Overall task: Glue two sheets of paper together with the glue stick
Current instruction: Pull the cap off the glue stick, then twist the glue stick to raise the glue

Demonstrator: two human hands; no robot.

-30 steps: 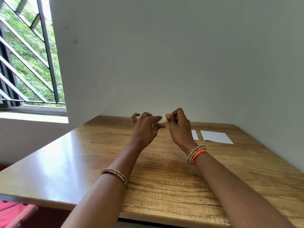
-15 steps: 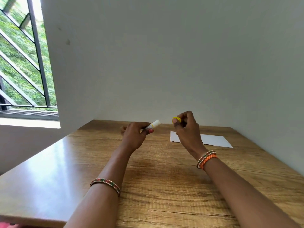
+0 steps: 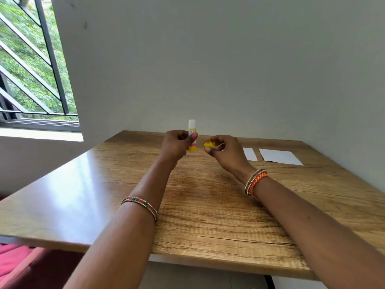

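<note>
Wooden table (image 3: pixel 208 205) by a plain wall: the left hand (image 3: pixel 177 144) now holds the glue stick (image 3: pixel 192 135) upright, closed around it, and the right hand (image 3: pixel 225 151) pinches its yellow cap (image 3: pixel 209 144), pulled off a moment ago; two paper sheets (image 3: pixel 280 156) wait, unglued, to the right

single head cam only, no second view to overlap with. Worn on the person, looks forward and slightly down across the wooden table (image 3: pixel 208 215) toward the grey wall (image 3: pixel 208 59) at the far edge. Wide-angle, edges bowed. Both forearms enter from the bottom of frame, hands meet near centre, close to the lens. Window (image 3: pixel 31 65) fills the upper left, paper sheets (image 3: pixel 280 156) sit mid-right
</note>
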